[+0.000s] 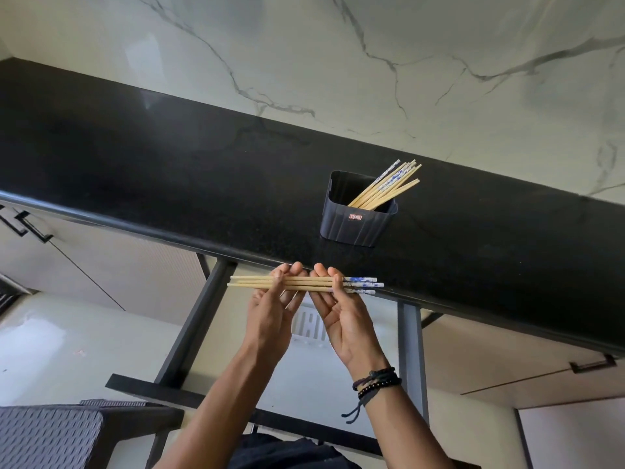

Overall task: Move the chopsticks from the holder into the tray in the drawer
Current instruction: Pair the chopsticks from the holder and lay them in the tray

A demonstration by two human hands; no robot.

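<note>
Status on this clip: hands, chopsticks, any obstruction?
Left hand and right hand grip chopstick bundle above drawer. More chopsticks in holder. Nothing in the way.

black holder [357, 221], pale chopsticks [297, 285] with blue-white patterned ends

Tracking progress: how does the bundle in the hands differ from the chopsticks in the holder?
The held bundle lies level between left hand and right hand; the holder chopsticks lean tilted in the black holder. The held bundle has fewer sticks than the holder chopsticks. Both are pale with blue-patterned ends.
</note>
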